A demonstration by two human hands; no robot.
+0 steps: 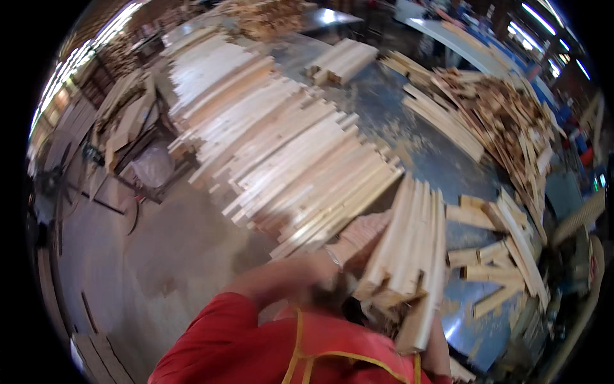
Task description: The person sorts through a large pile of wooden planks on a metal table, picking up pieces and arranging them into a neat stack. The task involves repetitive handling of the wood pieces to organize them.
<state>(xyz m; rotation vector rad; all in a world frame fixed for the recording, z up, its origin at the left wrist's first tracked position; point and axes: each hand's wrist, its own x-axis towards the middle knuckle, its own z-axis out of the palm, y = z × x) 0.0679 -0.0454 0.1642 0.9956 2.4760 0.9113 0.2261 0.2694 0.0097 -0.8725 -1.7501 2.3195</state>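
Note:
A bundle of several pale wooden strips (409,240) stands tilted in front of me, at the right end of a long row of strips. My left hand (366,237) is closed against the bundle's left side, with its fingertips partly hidden by the wood. A thin band circles that wrist. One strip (422,320) in the bundle sits lower and nearer to me than the others. My right forearm (439,352) comes up at the bundle's lower right, but the strips hide the right hand and its fingers.
A long row of wooden strips (275,134) lies across the metal table (377,105). Short offcuts (492,275) and a heap of scrap slats (505,115) lie to the right. A small stack of boards (345,61) sits at the back. A ribbed hose (579,214) runs along the right edge.

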